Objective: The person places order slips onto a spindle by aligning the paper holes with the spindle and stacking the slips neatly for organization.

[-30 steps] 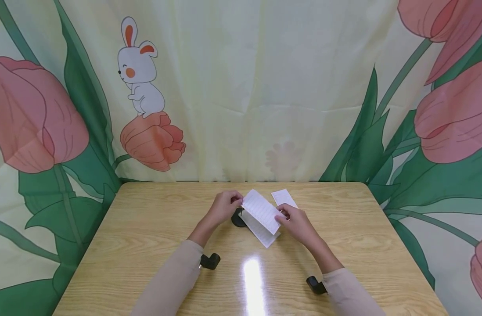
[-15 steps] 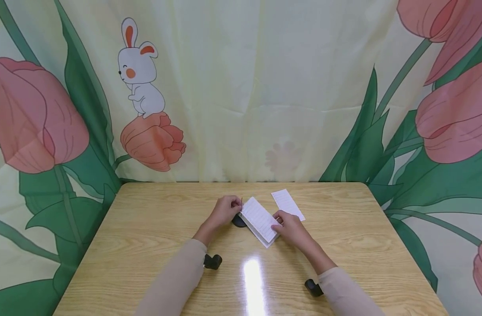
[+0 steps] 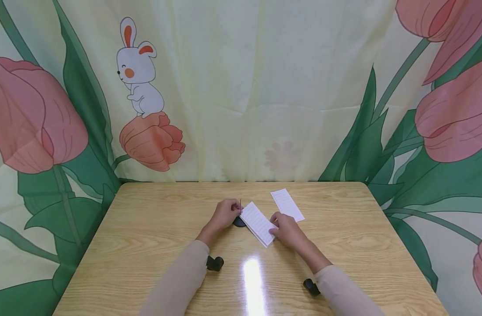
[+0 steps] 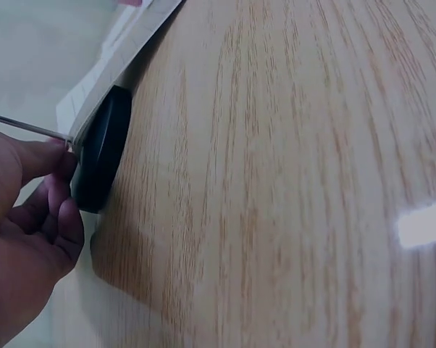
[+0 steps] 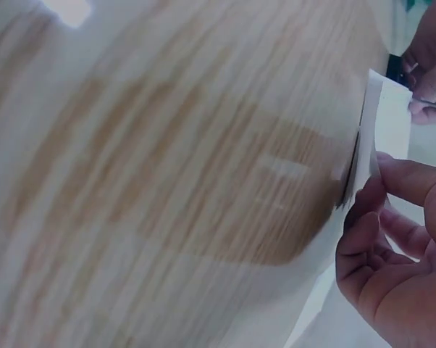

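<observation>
A black round base (image 4: 103, 148) with a thin upright metal rod (image 4: 26, 125), like a bill spike, stands on the table. Lined white paper slips (image 3: 258, 224) lie stacked with one corner at the rod, partly over the base. My left hand (image 3: 226, 212) pinches that corner beside the rod between thumb and fingertips; whether the rod passes through the top slip is hard to make out. At the other end, my right hand (image 3: 287, 228) pinches the slips' edge (image 5: 372, 156) between thumb and curled fingers. A separate lined slip (image 3: 287, 205) lies flat behind the right hand.
The wooden table (image 3: 158, 210) reaches back to a curtain (image 3: 233, 87) printed with tulips and a rabbit. Black wrist-camera pieces (image 3: 215, 263) stick out by both sleeves. A bright light reflection shows on the near tabletop.
The top slip, raised and spread from the one below, has come down until the slips lie nearly together. Both hands have lowered with it, the right one also shifting left, uncovering the separate slip.
</observation>
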Action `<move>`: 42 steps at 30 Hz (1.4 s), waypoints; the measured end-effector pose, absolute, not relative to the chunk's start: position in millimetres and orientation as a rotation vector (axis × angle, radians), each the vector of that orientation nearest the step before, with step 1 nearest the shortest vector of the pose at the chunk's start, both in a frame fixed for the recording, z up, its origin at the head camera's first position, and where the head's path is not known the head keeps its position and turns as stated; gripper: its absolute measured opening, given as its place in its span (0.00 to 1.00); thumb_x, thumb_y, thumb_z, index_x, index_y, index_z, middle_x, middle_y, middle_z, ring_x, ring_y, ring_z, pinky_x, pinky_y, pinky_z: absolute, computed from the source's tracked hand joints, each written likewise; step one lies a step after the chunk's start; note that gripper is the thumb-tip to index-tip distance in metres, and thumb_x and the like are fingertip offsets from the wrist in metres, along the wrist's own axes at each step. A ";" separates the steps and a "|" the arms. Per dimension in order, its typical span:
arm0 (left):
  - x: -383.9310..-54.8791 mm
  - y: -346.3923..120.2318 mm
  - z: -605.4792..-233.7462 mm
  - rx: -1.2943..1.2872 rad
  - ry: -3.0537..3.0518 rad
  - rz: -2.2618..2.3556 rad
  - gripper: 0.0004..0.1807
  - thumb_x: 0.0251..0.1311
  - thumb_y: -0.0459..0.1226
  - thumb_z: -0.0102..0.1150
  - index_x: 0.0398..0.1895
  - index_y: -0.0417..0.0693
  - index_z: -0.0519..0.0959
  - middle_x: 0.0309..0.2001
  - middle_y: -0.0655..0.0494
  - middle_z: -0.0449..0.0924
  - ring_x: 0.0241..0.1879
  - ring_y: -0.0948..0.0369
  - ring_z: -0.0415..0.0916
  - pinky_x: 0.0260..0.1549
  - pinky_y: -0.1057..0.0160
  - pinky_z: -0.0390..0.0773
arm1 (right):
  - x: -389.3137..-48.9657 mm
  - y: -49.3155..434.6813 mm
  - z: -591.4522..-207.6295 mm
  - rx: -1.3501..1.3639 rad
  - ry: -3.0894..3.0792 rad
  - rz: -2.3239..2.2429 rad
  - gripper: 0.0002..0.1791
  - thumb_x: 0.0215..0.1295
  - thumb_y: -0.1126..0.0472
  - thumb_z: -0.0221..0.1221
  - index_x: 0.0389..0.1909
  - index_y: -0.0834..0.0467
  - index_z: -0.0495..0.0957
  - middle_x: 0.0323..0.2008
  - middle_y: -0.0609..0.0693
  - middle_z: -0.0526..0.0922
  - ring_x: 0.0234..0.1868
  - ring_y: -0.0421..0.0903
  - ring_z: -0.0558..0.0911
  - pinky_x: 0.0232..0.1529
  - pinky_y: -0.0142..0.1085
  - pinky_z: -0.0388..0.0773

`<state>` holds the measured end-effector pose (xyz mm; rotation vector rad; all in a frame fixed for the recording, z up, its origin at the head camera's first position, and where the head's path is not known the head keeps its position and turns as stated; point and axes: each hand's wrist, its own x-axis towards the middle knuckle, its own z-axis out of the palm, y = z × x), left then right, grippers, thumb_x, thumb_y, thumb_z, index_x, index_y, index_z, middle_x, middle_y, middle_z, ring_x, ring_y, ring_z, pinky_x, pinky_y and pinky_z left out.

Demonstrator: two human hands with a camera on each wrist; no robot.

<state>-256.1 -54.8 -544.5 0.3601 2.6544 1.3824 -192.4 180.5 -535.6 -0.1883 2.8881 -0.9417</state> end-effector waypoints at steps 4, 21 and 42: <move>-257.1 -53.4 -545.8 0.374 2.673 1.371 0.05 0.66 0.25 0.63 0.31 0.40 0.83 0.31 0.52 0.84 0.30 0.64 0.74 0.31 0.68 0.74 | -192.4 179.5 -537.6 -0.198 2.882 -0.913 0.12 0.61 0.68 0.71 0.43 0.61 0.79 0.32 0.51 0.82 0.36 0.45 0.79 0.39 0.40 0.78; -254.7 -57.7 -545.5 0.302 2.699 1.357 0.02 0.66 0.28 0.64 0.38 0.41 0.84 0.34 0.52 0.82 0.35 0.60 0.76 0.36 0.62 0.77 | -193.1 208.0 -536.1 -0.119 2.928 -0.922 0.13 0.66 0.59 0.68 0.46 0.62 0.80 0.37 0.52 0.81 0.39 0.46 0.79 0.43 0.43 0.79; -242.1 -76.1 -546.7 0.481 2.673 1.292 0.27 0.60 0.34 0.73 0.63 0.42 0.78 0.63 0.44 0.78 0.54 0.49 0.78 0.56 0.47 0.78 | -215.3 255.9 -537.0 0.133 3.019 -0.818 0.28 0.66 0.52 0.69 0.51 0.73 0.75 0.47 0.67 0.77 0.50 0.63 0.76 0.55 0.55 0.74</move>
